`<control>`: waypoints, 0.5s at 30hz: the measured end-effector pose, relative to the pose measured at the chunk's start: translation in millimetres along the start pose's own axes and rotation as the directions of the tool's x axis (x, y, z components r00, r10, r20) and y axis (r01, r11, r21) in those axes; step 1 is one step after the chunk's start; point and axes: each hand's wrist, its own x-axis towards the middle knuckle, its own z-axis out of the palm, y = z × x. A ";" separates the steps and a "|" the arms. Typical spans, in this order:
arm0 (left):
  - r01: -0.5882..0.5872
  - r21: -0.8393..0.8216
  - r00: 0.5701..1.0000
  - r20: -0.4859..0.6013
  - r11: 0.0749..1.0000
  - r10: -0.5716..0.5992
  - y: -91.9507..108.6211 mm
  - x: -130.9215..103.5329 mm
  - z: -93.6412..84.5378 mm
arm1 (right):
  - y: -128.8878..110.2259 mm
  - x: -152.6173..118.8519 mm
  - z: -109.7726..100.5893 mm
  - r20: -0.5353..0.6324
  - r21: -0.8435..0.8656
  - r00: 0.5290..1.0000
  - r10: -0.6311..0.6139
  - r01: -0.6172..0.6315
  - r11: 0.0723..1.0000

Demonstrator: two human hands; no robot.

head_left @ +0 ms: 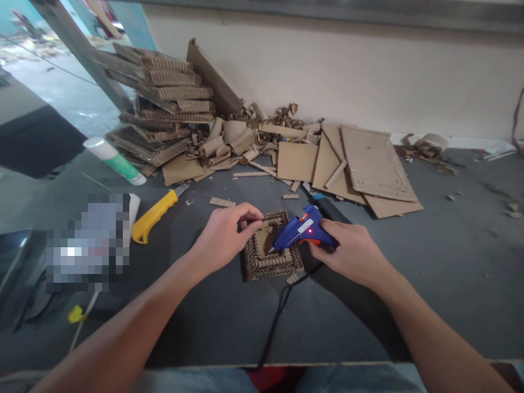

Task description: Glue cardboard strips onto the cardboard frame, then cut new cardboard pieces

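Observation:
In my right hand [347, 248] is a blue glue gun [298, 229] with an orange trigger and a small red light lit on its side. Its nozzle points down and left into a square cardboard piece [274, 268] built up of stepped corrugated layers, lying on the dark table. Over the far left edge of that piece hovers my left hand [229, 234], thumb and forefinger pinched together; whatever they hold is too small to make out. A short corrugated strip [222, 202] lies just beyond the left hand, another strip [290, 196] beyond the piece.
A yellow utility knife [155, 215] and a white-green tube [114, 160] lie to the left. Stacked cardboard frames [176, 93], curled scraps [233, 139] and flat cardboard sheets [376, 161] line the back. The black cord [274, 316] runs to the table's front edge.

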 end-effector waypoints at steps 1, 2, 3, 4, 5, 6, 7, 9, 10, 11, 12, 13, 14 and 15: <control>-0.001 0.004 1.000 0.000 1.000 0.001 -0.1 0.0 0.2 | 0.1 -0.1 -0.2 0.008 -0.001 1.000 0.005 -0.005 1.000; -0.002 0.008 1.000 0.001 1.000 0.002 -0.3 -0.1 0.4 | 0.1 -0.3 -0.4 0.016 -0.001 1.000 0.011 -0.011 1.000; -0.004 0.011 1.000 0.001 1.000 0.004 -0.5 -0.1 0.5 | 0.0 -0.4 -0.7 0.021 0.000 1.000 0.013 -0.013 1.000; -0.005 0.013 1.000 0.002 1.000 0.005 -0.7 -0.2 0.6 | -0.1 -0.6 -0.9 0.021 0.002 1.000 0.013 -0.013 1.000; -0.007 0.014 1.000 0.001 1.000 0.007 -0.9 -0.3 0.6 | -0.2 -0.8 -1.1 0.022 0.003 1.000 0.012 -0.012 1.000; -0.009 0.015 1.000 0.001 1.000 0.009 -1.2 -0.4 0.6 | -0.2 -1.1 -1.3 0.024 0.003 1.000 0.011 -0.011 1.000; -0.010 0.016 1.000 0.002 1.000 0.010 -1.4 -0.5 0.5 | -0.2 -1.4 -1.5 0.027 0.001 1.000 0.011 -0.011 1.000; -0.013 0.021 1.000 0.003 1.000 0.013 -1.7 -0.8 0.3 | 0.1 -2.1 -1.8 0.027 -0.008 1.000 0.013 -0.013 1.000; -0.014 0.025 1.000 0.006 1.000 0.014 -1.7 -1.0 0.2 | 0.3 -2.5 -1.9 0.026 -0.015 1.000 0.015 -0.014 1.000; -0.015 0.029 1.000 0.009 0.999 0.015 -1.7 -1.1 0.2 | 0.5 -2.8 -2.0 0.026 -0.022 1.000 0.016 -0.015 1.000; -0.016 0.034 1.000 0.011 0.999 0.015 -1.7 -1.2 0.1 | 0.6 -3.1 -2.2 0.026 -0.027 1.000 0.015 -0.015 1.000; -0.016 0.038 1.000 0.013 0.999 0.016 -1.6 -1.3 0.2 | 0.7 -3.3 -2.5 0.027 -0.031 1.000 0.015 -0.014 0.999; -0.016 0.041 1.000 0.014 0.999 0.016 -1.5 -1.3 0.2 | 0.6 -3.4 -2.9 0.030 -0.032 0.999 0.014 -0.013 0.999; -0.017 0.044 1.000 0.014 0.999 0.016 -1.3 -1.2 0.3 | 0.4 -3.4 -3.4 0.034 -0.032 0.999 0.012 -0.011 0.999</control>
